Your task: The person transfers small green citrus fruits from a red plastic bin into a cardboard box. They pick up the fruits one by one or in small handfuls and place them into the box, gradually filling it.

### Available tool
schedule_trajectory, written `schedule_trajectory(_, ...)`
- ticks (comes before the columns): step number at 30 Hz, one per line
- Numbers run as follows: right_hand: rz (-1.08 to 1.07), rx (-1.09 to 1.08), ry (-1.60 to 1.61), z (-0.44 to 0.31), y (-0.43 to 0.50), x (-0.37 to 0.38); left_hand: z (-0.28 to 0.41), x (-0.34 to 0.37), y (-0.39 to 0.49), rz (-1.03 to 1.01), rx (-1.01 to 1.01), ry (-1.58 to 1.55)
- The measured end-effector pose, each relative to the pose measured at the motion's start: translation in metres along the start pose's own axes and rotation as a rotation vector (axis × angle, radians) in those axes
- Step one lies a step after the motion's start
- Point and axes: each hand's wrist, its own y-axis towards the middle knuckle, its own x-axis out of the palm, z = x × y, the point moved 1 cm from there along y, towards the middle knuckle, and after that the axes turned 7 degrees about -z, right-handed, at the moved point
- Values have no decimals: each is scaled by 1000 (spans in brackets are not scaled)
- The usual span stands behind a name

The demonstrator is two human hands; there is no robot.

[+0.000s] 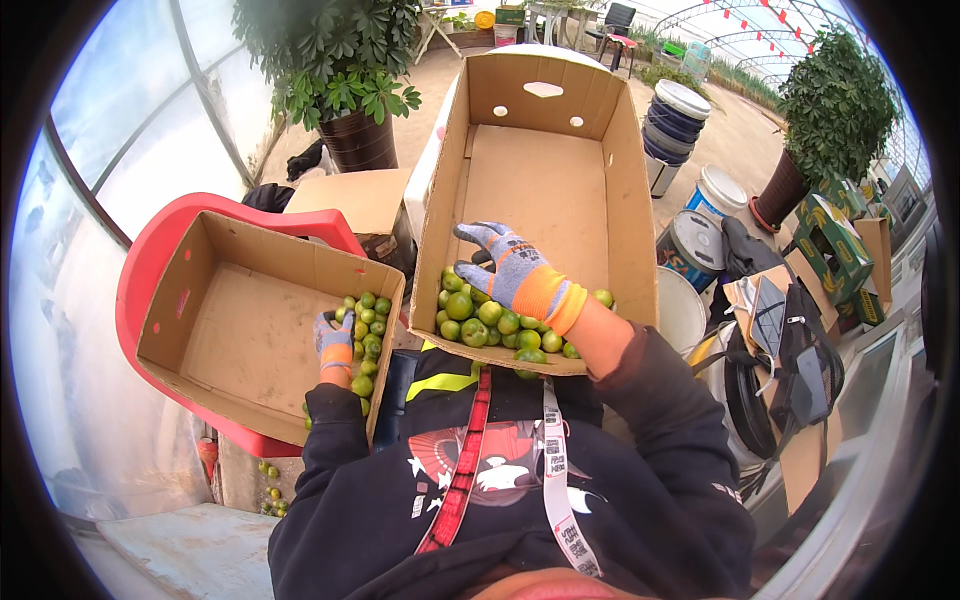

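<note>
Small green round fruits, some tinged yellow, lie along the near end of a large cardboard box (536, 172) in front of me. Just above them is my right hand (510, 266), in a grey and orange glove, its fingers apart and pointing left; nothing shows between them. To the left, a smaller cardboard box (247, 330) rests on a red plastic chair (139, 277), with more green fruits (367, 330) along its right side. My left hand (335, 341), gloved alike, reaches into that box against the fruits' left edge; whether its fingers hold one cannot be told.
A closed cardboard box (349, 199) stands behind the chair, near a potted plant (360, 142). Stacked buckets (667, 135) and paint pails (690, 247) stand to the right, beside a black backpack (810, 375). Several loose fruits (274, 493) lie on the ground at lower left.
</note>
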Motion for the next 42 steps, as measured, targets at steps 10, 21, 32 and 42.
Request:
schedule_trajectory(10, -473, -99, 959, -24, -10, -8, 272, -58, -159, -107, 1271, -25)
schedule_trajectory(21, 251, 111, 37, 18, 10, -11, 93, -24, -29, 204, 458, -386)
schedule_trajectory(32, 94, 59, 8, 17, 2, 2, -60, 39, -5, -366, -309, 612)
schedule_trajectory(42, 94, 9, -56, 16, 2, 5, -78, 25, 0, -263, -264, 595)
